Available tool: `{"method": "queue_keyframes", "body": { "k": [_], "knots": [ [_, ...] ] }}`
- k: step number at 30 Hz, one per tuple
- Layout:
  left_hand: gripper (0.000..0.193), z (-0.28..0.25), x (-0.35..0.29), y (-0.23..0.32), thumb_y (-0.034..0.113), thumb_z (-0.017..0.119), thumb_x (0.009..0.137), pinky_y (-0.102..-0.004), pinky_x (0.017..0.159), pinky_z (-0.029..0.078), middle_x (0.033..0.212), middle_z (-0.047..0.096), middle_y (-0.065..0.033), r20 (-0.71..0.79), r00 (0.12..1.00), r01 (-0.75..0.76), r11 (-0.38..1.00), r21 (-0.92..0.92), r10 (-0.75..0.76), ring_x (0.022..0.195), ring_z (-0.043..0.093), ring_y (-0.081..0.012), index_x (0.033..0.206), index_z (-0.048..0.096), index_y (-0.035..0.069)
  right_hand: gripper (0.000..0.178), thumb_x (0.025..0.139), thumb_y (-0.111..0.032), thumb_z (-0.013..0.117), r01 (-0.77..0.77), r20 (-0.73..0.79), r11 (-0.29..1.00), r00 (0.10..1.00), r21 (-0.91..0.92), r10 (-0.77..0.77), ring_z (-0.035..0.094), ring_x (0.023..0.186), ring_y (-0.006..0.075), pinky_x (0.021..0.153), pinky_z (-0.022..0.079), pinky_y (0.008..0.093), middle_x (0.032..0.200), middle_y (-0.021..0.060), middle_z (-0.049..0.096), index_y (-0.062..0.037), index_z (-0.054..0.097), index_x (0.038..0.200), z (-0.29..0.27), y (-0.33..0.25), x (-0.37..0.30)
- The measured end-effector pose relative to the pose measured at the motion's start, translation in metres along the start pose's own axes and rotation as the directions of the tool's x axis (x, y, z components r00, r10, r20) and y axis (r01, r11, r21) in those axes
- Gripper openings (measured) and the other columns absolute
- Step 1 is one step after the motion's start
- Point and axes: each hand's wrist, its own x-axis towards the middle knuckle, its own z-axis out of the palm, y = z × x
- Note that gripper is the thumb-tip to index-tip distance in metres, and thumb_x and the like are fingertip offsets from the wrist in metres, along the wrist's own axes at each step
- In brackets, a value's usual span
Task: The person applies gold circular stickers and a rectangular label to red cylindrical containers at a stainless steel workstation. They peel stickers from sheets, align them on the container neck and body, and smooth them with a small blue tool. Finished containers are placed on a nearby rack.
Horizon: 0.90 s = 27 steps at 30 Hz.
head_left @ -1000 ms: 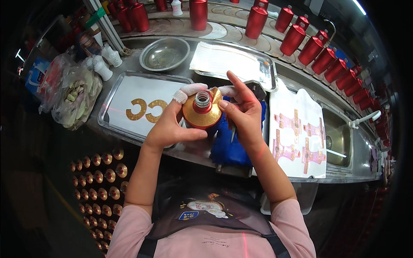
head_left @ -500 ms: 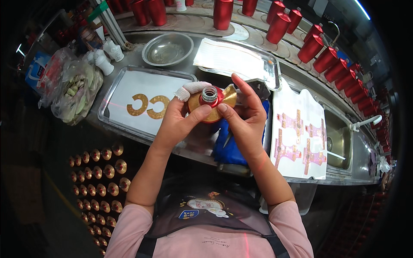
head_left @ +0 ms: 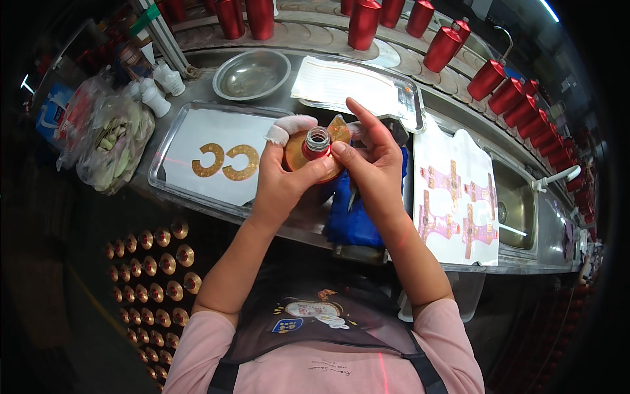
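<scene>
Between my hands is a red bottle (head_left: 316, 154), seen from above, with a clear threaded glass neck. A gold label (head_left: 339, 129) curves around its shoulder, and one end of it stands up off the surface. My left hand (head_left: 279, 177) is closed around the bottle's left side, thumb across the front and white cloth covers on the fingers. The thumb of my right hand (head_left: 374, 174) presses at the label beside the raised end; its forefinger points upward. Two gold C-shaped labels (head_left: 208, 160) lie on white paper in a metal tray (head_left: 157, 157) at the left.
Blue cloth (head_left: 357, 223) lies below my right hand. A white sheet with pink-and-gold labels (head_left: 448, 177) sits beside a sink (head_left: 515, 217). Behind are a metal bowl (head_left: 251, 75), stacked paper (head_left: 348, 85) and a conveyor of red bottles (head_left: 443, 47). Gold-topped bottles (head_left: 149, 265) stand lower left.
The label's free end has turned from spread out at the right to pointing up. Along the conveyor the red bottles have shifted right.
</scene>
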Motion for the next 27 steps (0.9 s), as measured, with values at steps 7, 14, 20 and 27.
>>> {"method": "queue_keyframes", "body": {
  "k": [7, 14, 20, 27],
  "knots": [
    [0.087, -0.041, 0.061, 0.015, 0.013, 0.080, 0.060, -0.0329, 0.109, 0.044, 0.127, 0.063, -0.0130, 0.647, 0.731, 0.301, 0.953, -0.018, -0.218, 0.120, 0.061, -0.0210, 0.140, 0.048, -0.002, 0.063, 0.086, 0.001, 0.072, -0.076, -0.001, 0.997, 0.997, -0.009, 0.076, 0.053, 0.073, -0.0018, 0.065, 0.043, 0.0131, 0.111, 0.0023, 0.064, -0.0024, 0.052, 0.146, -0.004, -0.006, -0.006],
    [0.083, -0.059, 0.043, 0.028, 0.019, 0.084, 0.072, -0.0391, 0.115, 0.037, 0.143, 0.055, -0.0160, 0.578, 0.787, 0.174, 0.977, 0.124, -0.214, 0.135, 0.052, -0.0254, 0.143, 0.047, -0.002, 0.052, 0.091, -0.002, 0.069, -0.174, -0.073, 0.983, 0.983, -0.061, 0.170, 0.057, 0.079, 0.0009, 0.070, 0.046, 0.0153, 0.104, 0.0000, 0.060, -0.0024, 0.056, 0.141, -0.002, -0.015, -0.023],
    [0.056, -0.045, 0.005, 0.025, 0.007, 0.075, 0.083, -0.0333, 0.107, 0.045, 0.131, 0.062, -0.0069, 0.353, 0.920, 0.176, 0.984, 0.019, -0.172, 0.122, 0.058, -0.0156, 0.136, 0.056, 0.004, 0.037, 0.090, -0.014, 0.075, -0.150, 0.059, 0.957, 0.984, -0.250, 0.169, 0.059, 0.080, 0.0035, 0.070, 0.047, 0.0165, 0.100, 0.0007, 0.057, -0.0029, 0.067, 0.124, 0.002, -0.010, -0.019],
    [0.055, -0.040, 0.006, 0.028, 0.007, 0.074, 0.083, -0.0332, 0.107, 0.045, 0.132, 0.061, -0.0078, 0.332, 0.924, 0.193, 0.981, 0.031, -0.192, 0.122, 0.058, -0.0163, 0.135, 0.056, 0.003, 0.035, 0.094, -0.013, 0.069, -0.188, 0.130, 0.981, 0.972, -0.053, 0.193, 0.051, 0.070, -0.0015, 0.060, 0.043, 0.0155, 0.106, -0.0011, 0.053, -0.0005, 0.064, 0.126, -0.001, -0.010, -0.012]
  ]
}}
